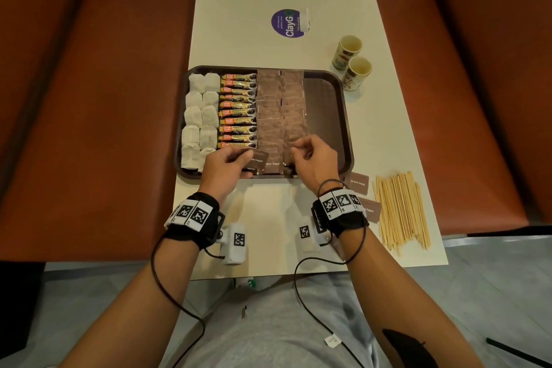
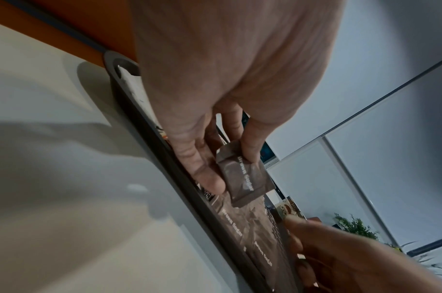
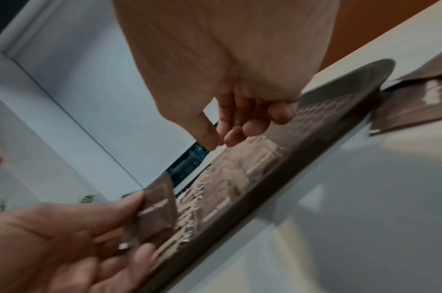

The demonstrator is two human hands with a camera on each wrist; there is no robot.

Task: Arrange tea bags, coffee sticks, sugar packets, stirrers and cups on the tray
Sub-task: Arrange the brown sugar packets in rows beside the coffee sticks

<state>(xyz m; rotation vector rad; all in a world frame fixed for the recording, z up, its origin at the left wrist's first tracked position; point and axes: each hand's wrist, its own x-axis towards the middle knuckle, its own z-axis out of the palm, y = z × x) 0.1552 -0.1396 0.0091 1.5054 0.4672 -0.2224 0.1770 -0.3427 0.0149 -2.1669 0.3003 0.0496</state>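
Sugar packet [image 1: 259,157] is the piece we have in play: a brown sachet pinched in our left hand [image 1: 226,166], thumb on top and fingers beneath, as the left wrist view shows at [image 2: 245,178]. It hangs just above the near edge of the tray [image 1: 328,116], over the near end of the left sugar column [image 1: 268,116]. Its long axis runs left to right across the scene, matching the packets already laid down, so we judge it needs little or no turning before it goes flat.

Our right hand [image 1: 313,155] hovers close by on the right, over the near end of the right sugar column [image 1: 292,110], fingers loosely curled with thumb and forefinger close together. We see nothing held in it.

Between the two hands the gap is small, and the held packet's free end points toward the right hand, so either hand could finish the placement; the left is the nearer to the open slot.

Two loose sugar packets [image 1: 358,182] lie on the table off the tray's near right corner, beside the stirrers [image 1: 400,209]; the right hand is plainly nearer those. The cups [image 1: 352,63] stand off the tray's far right corner, well apart from both hands.
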